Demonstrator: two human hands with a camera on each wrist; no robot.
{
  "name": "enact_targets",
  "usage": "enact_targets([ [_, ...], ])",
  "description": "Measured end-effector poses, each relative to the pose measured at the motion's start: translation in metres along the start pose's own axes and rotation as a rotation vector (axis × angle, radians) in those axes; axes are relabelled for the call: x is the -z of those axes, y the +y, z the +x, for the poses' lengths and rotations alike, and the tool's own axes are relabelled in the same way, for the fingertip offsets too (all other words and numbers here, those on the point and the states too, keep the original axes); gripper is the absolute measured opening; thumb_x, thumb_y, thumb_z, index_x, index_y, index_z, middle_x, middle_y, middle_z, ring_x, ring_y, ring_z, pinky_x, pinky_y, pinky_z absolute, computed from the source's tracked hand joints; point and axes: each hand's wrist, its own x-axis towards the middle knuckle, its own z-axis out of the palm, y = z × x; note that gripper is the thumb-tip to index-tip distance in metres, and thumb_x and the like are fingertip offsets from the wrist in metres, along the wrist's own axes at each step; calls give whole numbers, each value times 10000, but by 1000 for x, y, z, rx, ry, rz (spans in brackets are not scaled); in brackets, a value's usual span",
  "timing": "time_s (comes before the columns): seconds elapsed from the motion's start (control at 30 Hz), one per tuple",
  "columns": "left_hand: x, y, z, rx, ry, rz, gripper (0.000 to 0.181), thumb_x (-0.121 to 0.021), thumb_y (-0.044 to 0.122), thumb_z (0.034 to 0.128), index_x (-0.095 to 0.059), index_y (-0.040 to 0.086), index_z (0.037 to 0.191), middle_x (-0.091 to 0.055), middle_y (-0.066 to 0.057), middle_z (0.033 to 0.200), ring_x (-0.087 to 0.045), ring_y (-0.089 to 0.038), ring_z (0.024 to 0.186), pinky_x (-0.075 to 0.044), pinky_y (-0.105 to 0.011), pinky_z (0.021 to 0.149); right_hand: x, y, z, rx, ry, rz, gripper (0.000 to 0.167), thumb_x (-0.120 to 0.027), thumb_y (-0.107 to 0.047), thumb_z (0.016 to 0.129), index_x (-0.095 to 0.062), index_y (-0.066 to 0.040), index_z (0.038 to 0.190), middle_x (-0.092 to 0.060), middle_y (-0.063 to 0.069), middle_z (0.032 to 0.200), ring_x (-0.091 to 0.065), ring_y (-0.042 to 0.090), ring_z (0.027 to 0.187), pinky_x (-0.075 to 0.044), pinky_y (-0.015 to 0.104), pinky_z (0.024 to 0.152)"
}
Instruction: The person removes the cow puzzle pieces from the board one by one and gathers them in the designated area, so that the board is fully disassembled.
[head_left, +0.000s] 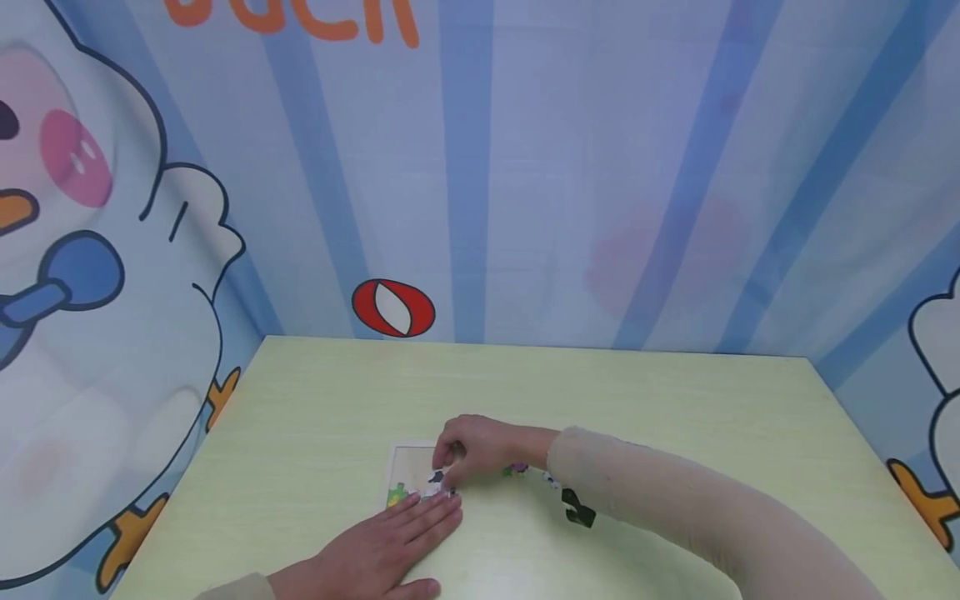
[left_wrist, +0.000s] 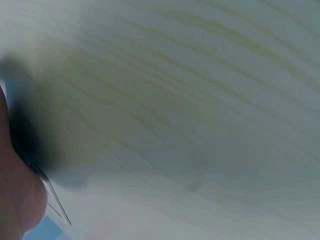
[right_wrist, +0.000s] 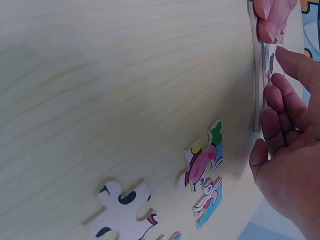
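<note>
A shallow framed puzzle board [head_left: 405,457] lies on the table, with a green and yellow piece [head_left: 396,493] at its left side. My left hand [head_left: 382,537] lies flat with straight fingers over the board's near edge. Above the board, my right hand [head_left: 480,450] has its fingers curled and pinches a white puzzle piece [head_left: 437,478] with dark patches between thumb and forefinger. From the right wrist, the board's rim [right_wrist: 257,85] shows beside the curled fingers. The left wrist view is mostly blurred table and a bit of the hand [left_wrist: 22,200].
Loose puzzle pieces lie on the table to the right of the board: a pink and green one [right_wrist: 202,160], a blue and red one [right_wrist: 208,202] and a white one with black spots [right_wrist: 122,212]. A dark thing [head_left: 577,508] lies under the right forearm. A printed curtain [head_left: 540,167] stands behind the table.
</note>
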Motion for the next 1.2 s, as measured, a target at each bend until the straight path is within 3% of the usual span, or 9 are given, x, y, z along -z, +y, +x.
enact_targets([
  [0.43,-4,0,2,-40,77,112,715,-397,521,1142,-281,87,1699,-248,-62,1775,-245,-223,1628,60,-204,1288,3,1,5,17,-1,24,114,-848,-219,921,-747,-207,975,-640,-109,932,-556,31,860,-488,214,805],
  [0.9,-4,1,3,-24,66,108,722,-379,534,1142,-270,92,1703,-236,-56,1779,-247,-217,1628,86,-199,1280,1,2,5,-28,13,157,63,-796,-188,949,-742,-160,964,-673,-102,865,-594,35,791,-512,213,763],
  [1.2,-6,0,1,-1,32,95,724,-332,560,1145,-263,110,1708,-242,-48,1777,-269,-223,1622,130,-181,1254,11,5,-3,-27,36,200,101,-810,-214,952,-750,-141,988,-674,-82,874,-569,64,783,-499,231,730],
])
